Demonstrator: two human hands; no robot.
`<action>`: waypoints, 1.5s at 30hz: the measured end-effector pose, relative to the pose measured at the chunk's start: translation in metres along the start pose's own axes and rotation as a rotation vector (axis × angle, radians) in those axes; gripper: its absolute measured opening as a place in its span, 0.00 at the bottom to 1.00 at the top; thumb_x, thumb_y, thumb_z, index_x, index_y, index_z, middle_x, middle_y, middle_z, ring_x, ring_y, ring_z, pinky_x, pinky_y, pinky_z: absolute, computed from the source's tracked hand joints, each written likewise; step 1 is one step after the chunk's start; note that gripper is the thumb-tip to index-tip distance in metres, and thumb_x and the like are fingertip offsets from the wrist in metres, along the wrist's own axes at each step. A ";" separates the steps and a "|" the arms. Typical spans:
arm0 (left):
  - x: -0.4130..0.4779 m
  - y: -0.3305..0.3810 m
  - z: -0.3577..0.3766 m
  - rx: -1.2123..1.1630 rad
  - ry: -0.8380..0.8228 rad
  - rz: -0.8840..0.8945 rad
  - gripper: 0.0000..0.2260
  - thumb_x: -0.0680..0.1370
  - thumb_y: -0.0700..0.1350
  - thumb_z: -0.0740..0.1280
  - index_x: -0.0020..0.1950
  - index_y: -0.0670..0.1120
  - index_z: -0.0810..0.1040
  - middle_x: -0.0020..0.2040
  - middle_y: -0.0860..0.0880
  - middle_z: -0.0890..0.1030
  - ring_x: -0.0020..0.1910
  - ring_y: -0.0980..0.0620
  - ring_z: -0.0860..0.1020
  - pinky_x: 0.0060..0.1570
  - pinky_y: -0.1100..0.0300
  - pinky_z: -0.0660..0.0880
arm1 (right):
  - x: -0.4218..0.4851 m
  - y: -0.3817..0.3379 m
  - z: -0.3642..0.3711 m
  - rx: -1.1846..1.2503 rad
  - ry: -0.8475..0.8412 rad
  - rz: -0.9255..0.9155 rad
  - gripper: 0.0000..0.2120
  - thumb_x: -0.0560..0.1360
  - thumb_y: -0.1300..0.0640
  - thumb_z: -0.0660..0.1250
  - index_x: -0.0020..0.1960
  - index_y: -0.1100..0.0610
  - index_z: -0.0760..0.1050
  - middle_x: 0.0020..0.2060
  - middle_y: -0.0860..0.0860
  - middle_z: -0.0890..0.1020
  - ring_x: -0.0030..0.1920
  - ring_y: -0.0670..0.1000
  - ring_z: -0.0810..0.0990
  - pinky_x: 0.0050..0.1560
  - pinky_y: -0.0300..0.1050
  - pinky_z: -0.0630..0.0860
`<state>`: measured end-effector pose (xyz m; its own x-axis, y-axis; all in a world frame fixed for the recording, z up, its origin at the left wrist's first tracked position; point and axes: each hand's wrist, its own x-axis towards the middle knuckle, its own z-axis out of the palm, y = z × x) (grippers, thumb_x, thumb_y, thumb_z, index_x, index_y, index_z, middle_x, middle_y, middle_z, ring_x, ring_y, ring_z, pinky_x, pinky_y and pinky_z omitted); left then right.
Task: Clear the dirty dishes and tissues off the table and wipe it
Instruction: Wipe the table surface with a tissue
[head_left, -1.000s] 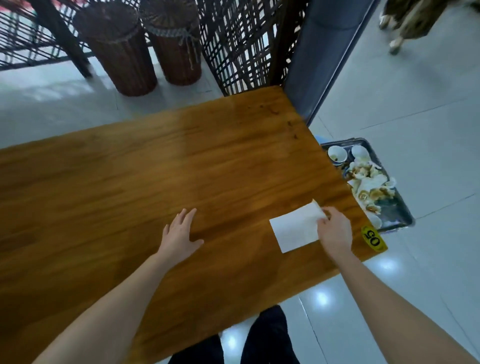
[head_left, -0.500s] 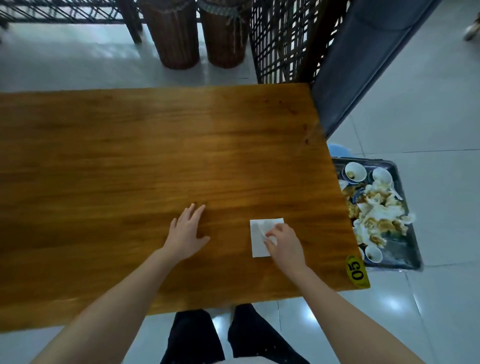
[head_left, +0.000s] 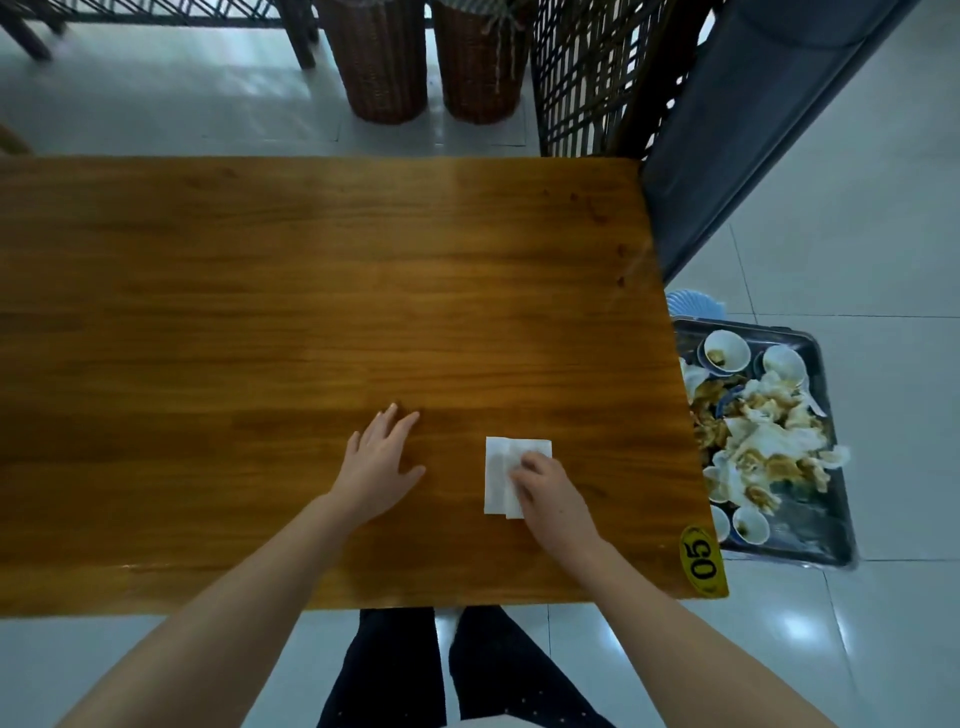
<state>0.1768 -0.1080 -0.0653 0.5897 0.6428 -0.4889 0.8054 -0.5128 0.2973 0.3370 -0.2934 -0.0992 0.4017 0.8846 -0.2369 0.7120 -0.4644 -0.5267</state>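
As the dirty bowls (head_left: 726, 353) and used tissues (head_left: 763, 441) lie in the tray (head_left: 831, 545) on the floor just beside the table's right edge, the step in hand is judged to be the wiping.

Findings:
- The wooden table (head_left: 311, 312) shows a sheen across its middle. Small dark specks sit near the far right edge.
- A folded white tissue (head_left: 498, 467) lies flat on the near right part of the table, well in from the number tag (head_left: 701, 558) at the near right corner.
- The right hand (head_left: 558, 501) rests on the tissue's near right portion, fingers curled down and gripping it against the wood.
- The left hand (head_left: 382, 462) lies flat on the bare wood to the left of the tissue, fingers spread and straight, holding nothing.

Recommendations:
- Press with the whole palm, not the fingertips alone, so that the thin tissue does not bunch or tear.
- Work in overlapping strokes from far to near, drawing any residue toward the right edge above the tray.
- Attend to the specks at the far right.
- Refold to a clean face once the tissue soils.
- Move the bracing left hand before wiping beneath it.
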 end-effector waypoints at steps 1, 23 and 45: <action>0.000 0.001 0.001 0.001 0.007 0.001 0.34 0.78 0.53 0.66 0.79 0.55 0.51 0.80 0.49 0.48 0.78 0.48 0.46 0.75 0.47 0.46 | -0.001 0.000 -0.001 -0.007 -0.002 -0.015 0.09 0.80 0.61 0.60 0.56 0.57 0.77 0.57 0.49 0.74 0.56 0.48 0.73 0.49 0.40 0.76; 0.036 0.021 -0.006 0.081 -0.062 0.109 0.31 0.79 0.53 0.65 0.78 0.54 0.53 0.80 0.48 0.47 0.79 0.47 0.46 0.75 0.46 0.46 | -0.007 0.052 -0.040 0.000 0.237 0.408 0.05 0.77 0.64 0.63 0.52 0.62 0.76 0.49 0.54 0.76 0.45 0.51 0.76 0.40 0.39 0.69; 0.077 -0.003 -0.019 0.094 -0.076 0.155 0.32 0.79 0.54 0.65 0.78 0.55 0.53 0.80 0.48 0.47 0.78 0.46 0.45 0.74 0.45 0.45 | 0.045 0.040 -0.051 0.032 0.373 0.575 0.10 0.79 0.66 0.58 0.53 0.64 0.78 0.47 0.55 0.75 0.46 0.53 0.75 0.43 0.44 0.72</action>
<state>0.2207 -0.0463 -0.0878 0.6975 0.5089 -0.5045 0.6938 -0.6555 0.2981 0.4126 -0.2743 -0.0893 0.8864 0.4213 -0.1919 0.3111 -0.8490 -0.4272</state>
